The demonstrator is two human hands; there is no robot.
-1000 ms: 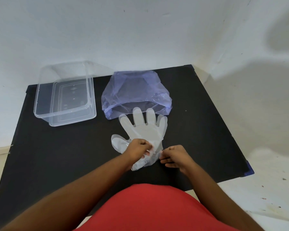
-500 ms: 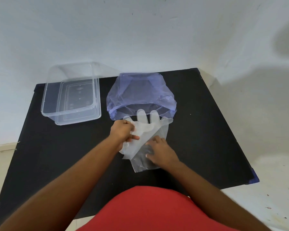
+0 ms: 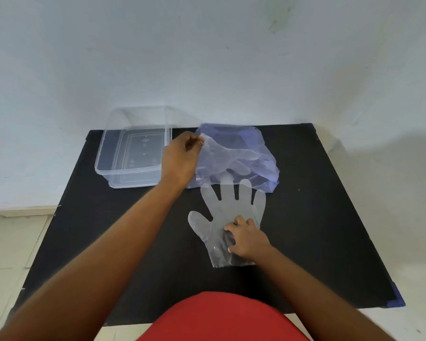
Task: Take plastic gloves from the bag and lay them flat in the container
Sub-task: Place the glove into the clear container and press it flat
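Left hand: the left hand (image 3: 180, 159) is up in the air near the box, with its fingers pinched tight on the edge of a thin see-through plastic glove (image 3: 228, 158).
Held glove: it hangs from the pinch, in front of the bag, with its finger parts pointing right.
Right hand: the right hand (image 3: 247, 238) is spread open and presses flat on the cuff end of another see-through plastic glove (image 3: 221, 212); it grips nothing.
Flat glove: it lies flat on the black bench (image 3: 108, 230), with its finger parts pointing at the bag and nearly touching it.
Bag: the crinkly purple see-through plastic bag (image 3: 263, 153) sits at the back of the bench, just right of the box.
Box: the clear plastic box-shaped container (image 3: 133, 153) sits at the back left, with no glove in it.
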